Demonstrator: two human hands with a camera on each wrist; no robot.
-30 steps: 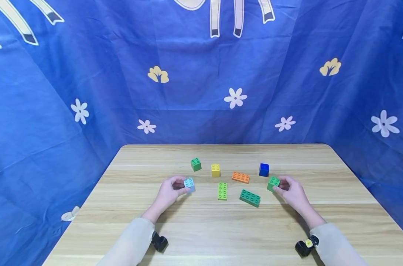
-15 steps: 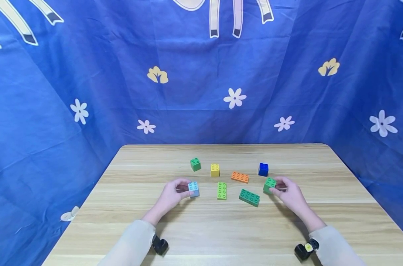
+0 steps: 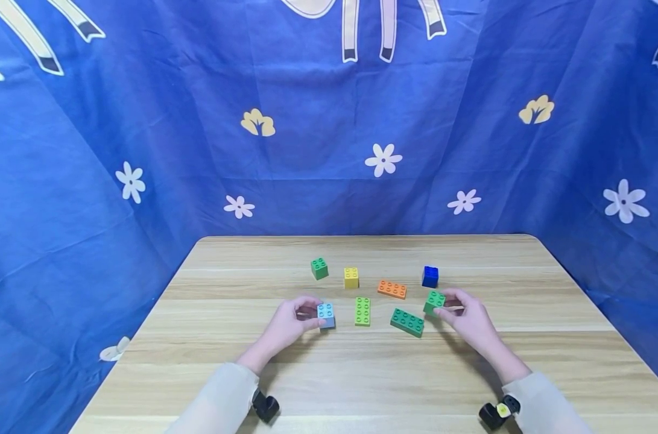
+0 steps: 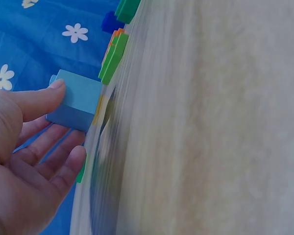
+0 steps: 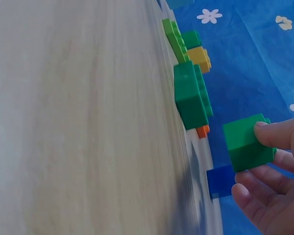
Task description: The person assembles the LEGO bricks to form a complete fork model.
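Observation:
The left hand (image 3: 289,325) pinches a light blue square brick (image 3: 325,315) between thumb and fingers, left of the lime brick (image 3: 363,311). In the left wrist view the thumb lies on one face of the light blue brick (image 4: 77,100). On the other side, the right hand (image 3: 470,319) pinches a green square brick (image 3: 434,302), above and right of the long dark green brick (image 3: 407,322). The right wrist view shows this green brick (image 5: 249,142) clear of the table, its studs toward the palm side.
Behind the hands on the wooden table (image 3: 329,386) stand another green square brick (image 3: 319,269), a yellow brick (image 3: 351,278), a flat orange brick (image 3: 392,289) and a dark blue brick (image 3: 430,276). A blue patterned cloth (image 3: 307,199) hangs behind the table.
The left hand has moved right and slightly nearer the front with the light blue brick. The right hand has moved left with the green brick. The other bricks stay put.

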